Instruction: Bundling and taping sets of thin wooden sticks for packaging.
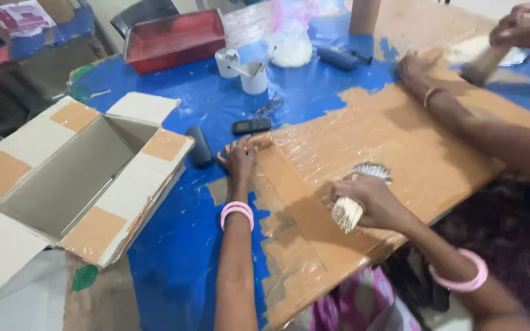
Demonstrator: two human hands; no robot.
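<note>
Head view, single frame. Count: four hands in sight, two the wearer's own and two a co-worker's at upper right. Two pale pink bangles, one on each of the wearer's wrists. Two small white cups [254, 77] with sticks in them, standing just beside each other on the blue plastic-covered table [179, 257]. One red rectangular tray [176, 38], one open cardboard box with tan tape patches on its flaps [72, 178], one dark handset [251, 125], one dark cylinder [200, 147] near the box.

Left hand [240, 156]: spread flat, fingers pressing down on the far end of a long tan paper strip [302, 208]; not gripping.

Right hand [375, 201]: closed around a thick bundle of thin pale sticks [348, 211], cut ends facing the camera (bundle lies across the strip's right side, just above the board).

Tan paper strip: lies on the glossy brown cardboard board wrapped in clear film [400, 147], running from the left hand towards the near table edge; flat, matte, slightly darker than the board.

Co-worker's hands [519, 27]: one holds a similar stick bundle, the other rests on the board's far end.
</note>
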